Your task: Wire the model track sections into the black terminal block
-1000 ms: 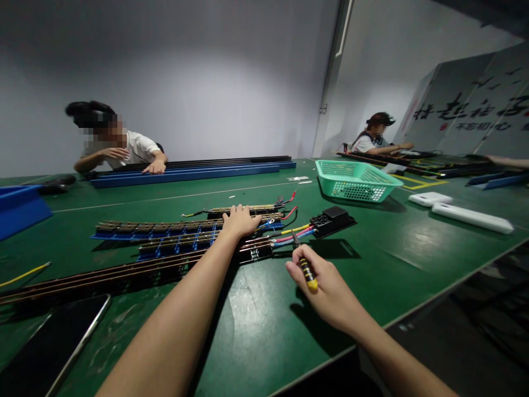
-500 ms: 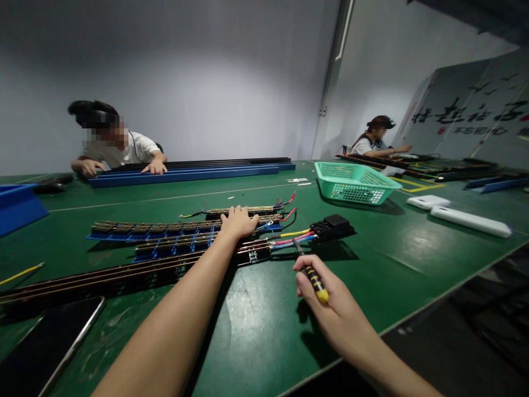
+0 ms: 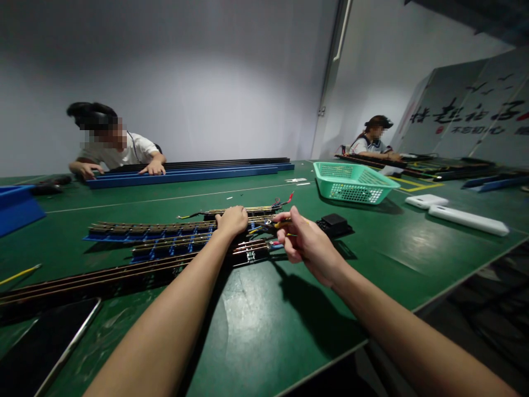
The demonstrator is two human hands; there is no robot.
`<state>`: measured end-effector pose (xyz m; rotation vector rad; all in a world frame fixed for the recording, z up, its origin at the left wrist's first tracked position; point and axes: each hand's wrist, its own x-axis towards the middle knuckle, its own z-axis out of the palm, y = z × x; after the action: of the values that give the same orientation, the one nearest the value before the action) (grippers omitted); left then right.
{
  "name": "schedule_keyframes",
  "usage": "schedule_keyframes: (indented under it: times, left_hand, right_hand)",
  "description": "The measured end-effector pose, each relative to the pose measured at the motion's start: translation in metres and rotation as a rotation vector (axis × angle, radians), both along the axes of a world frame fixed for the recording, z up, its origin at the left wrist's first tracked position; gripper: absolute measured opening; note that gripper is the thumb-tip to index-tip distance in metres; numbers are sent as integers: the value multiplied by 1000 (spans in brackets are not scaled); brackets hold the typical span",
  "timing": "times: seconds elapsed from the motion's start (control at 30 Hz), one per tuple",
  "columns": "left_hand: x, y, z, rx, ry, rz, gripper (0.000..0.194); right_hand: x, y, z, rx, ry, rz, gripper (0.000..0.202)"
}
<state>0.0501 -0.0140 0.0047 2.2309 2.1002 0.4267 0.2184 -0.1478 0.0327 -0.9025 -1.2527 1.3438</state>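
Note:
My left hand (image 3: 233,220) lies on the blue rail strip (image 3: 136,230) with its brass-coloured rods. Its fingers are curled down over the strip, and their tips are hidden. In my right hand (image 3: 303,240) is a slim hand tool (image 3: 283,223) with a black-and-yellow handle and dark tip; its exact kind is unclear. The tip points left at the strip's wired end, just right of my left hand. A second, shorter blue strip (image 3: 142,253) and a long black rail (image 3: 103,278) lie nearer to me. A short black strip (image 3: 212,215) lies beyond.
A black block (image 3: 334,225) with wires sits right of the strips. Further back are a green basket (image 3: 356,187) and white bars (image 3: 467,219). A dark phone-like slab (image 3: 45,347) lies front left, a blue bin (image 3: 19,209) behind it. Two co-workers sit across the table.
My right hand has moved up and left, bringing the tool from the table's front to the strip's wired end. My left hand's spread fingers have curled in.

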Motion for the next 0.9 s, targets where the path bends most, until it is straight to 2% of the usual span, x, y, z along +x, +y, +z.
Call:
schedule_keyframes:
  times: [0.1,0.17,0.2,0.27,0.4,0.47,0.5,0.57,0.63,0.7,0.8,0.9]
  left_hand:
    - [0,-1,0,3,3,2,41]
    - [-1,0,-2,15,-7,-4,39]
    - [-1,0,-3,22,-16,-11,38]
    - [-2,2,-5,29,-34,-24,36]
    - [-3,4,-7,30,-45,-40,36]
    - [-3,3,-7,33,-43,-40,37]
    - [-3,3,-6,32,-42,-39,37]
    - [-2,2,-6,26,-34,-38,38]
    - [-1,2,-5,17,-18,-36,38]
    - [0,2,-6,10,6,-35,39]
    - [2,1,-6,18,41,-39,40]
    - [3,0,-6,21,58,-47,42]
  right_hand:
    - [-9,16,0,-96,-41,21,47]
    - [-15,24,-1,-79,-120,18,46]
    - [-17,27,-1,-27,-196,16,46]
    - [-22,28,-2,179,-444,8,47]
    - [-36,15,-12,648,-1122,-5,38]
    - [-44,5,-20,742,-1368,32,32]
    - [-46,2,-24,750,-1424,45,31]
    - [-47,-1,-26,686,-1359,20,30]
    - [-42,3,-17,546,-1121,-16,29]
    - [-32,10,3,374,-812,-1,31]
    - [-13,20,42,109,-407,22,33]
    - [6,28,71,106,-229,-104,29]
